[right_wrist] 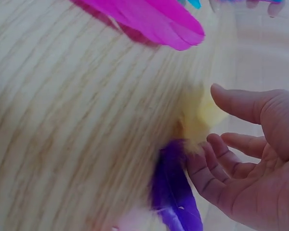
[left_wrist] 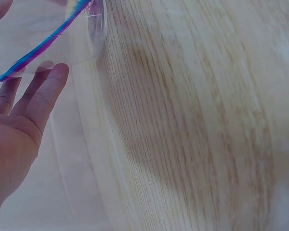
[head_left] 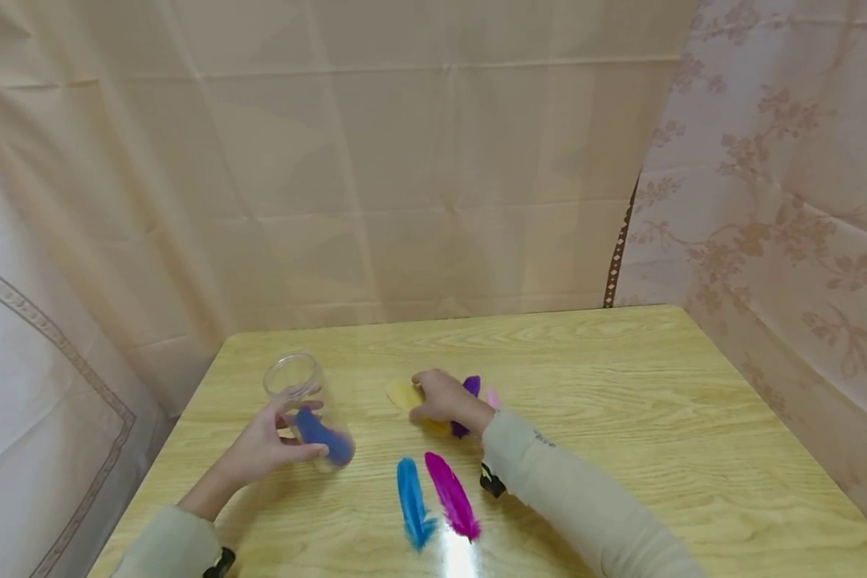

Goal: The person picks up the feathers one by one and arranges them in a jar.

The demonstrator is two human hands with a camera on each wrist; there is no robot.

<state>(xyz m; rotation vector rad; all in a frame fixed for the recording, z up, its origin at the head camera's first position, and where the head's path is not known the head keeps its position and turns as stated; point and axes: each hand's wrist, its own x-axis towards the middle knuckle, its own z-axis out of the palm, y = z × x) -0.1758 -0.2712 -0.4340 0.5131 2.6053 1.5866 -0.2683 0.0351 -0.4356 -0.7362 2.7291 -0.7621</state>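
Note:
My left hand [head_left: 274, 440] grips a clear jar [head_left: 292, 373] around its side and holds it tilted, mouth up and away. Inside the jar lies a blue feather [head_left: 323, 437]; the left wrist view shows blue and magenta [left_wrist: 43, 47] along it. My right hand [head_left: 444, 399] reaches over a yellow feather [head_left: 403, 395]. In the right wrist view, thumb and fingers stand apart around the yellow feather [right_wrist: 202, 115], not pinched on it. A purple feather [right_wrist: 173, 185] lies beside those fingers, partly beneath the hand in the head view.
Nearer me on the wooden table [head_left: 621, 385], a light blue feather [head_left: 410, 498] and a magenta feather [head_left: 451, 494] lie side by side. A pale pink feather [head_left: 493, 397] shows by the right wrist. Beige cloth [head_left: 419, 177] hangs behind the table.

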